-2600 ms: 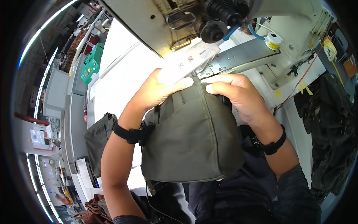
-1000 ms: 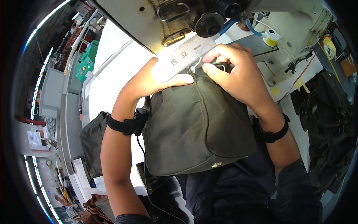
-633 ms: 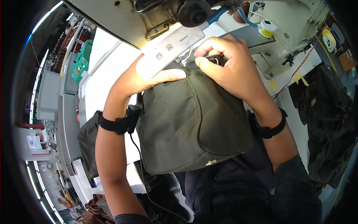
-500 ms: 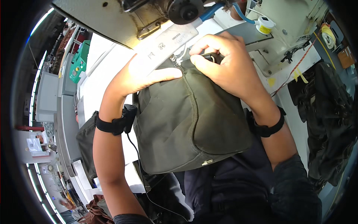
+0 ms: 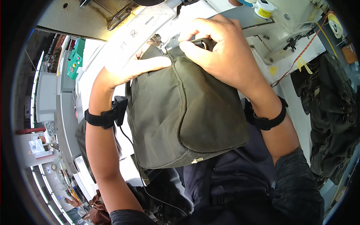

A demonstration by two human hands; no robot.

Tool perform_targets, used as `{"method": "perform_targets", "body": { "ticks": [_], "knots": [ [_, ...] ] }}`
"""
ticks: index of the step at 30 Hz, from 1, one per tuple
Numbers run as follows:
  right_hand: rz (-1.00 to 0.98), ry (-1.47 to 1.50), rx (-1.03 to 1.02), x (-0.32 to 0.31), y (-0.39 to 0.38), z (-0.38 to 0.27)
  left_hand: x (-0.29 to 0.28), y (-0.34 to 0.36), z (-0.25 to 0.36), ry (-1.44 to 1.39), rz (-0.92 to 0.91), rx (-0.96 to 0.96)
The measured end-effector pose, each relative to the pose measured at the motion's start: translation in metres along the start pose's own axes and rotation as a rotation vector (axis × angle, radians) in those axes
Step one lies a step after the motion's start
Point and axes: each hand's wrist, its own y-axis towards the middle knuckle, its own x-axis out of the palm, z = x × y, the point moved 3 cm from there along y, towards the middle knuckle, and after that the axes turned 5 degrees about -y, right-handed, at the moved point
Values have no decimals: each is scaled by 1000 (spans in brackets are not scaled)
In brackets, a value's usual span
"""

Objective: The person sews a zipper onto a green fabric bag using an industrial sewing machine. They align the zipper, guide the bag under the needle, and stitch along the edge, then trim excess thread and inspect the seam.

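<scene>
A dark olive fabric bag (image 5: 153, 108) hangs over the near edge of the sewing table, its raised seam running down the middle. Its upper edge lies at the presser foot (image 5: 160, 44) of a sewing machine (image 5: 140, 32). My left hand (image 5: 137, 70) holds the bag's upper left side, thumb flat on the cloth; its fingers are mostly hidden behind the cloth and the machine head. My right hand (image 5: 228, 56) pinches the bag's upper right edge between thumb and curled fingers, beside a small metal ring (image 5: 204, 45).
At the right hangs a bundle of dark cloth pieces (image 5: 330, 112). An orange cord (image 5: 296, 60) runs down past the machine's body. A green box (image 5: 76, 60) stands at the far left. From my left wrist strap a black cable (image 5: 139, 168) trails down.
The bag and both hands appear shifted slightly left and up in the picture, along with the machine. Both hands keep their hold on the bag.
</scene>
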Motion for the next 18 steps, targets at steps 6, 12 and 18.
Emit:
{"method": "perform_targets", "body": {
  "ticks": [6, 12, 18],
  "knots": [
    [23, -23, -15, -1, -1, 1, -4, 5, 3, 178, 6, 8],
    [24, -45, -41, 1, -2, 0, -12, 4, 12, 243, -6, 27],
    [34, -104, -54, 0, -1, -3, -11, 8, 13, 160, 5, 76]
  ]
}}
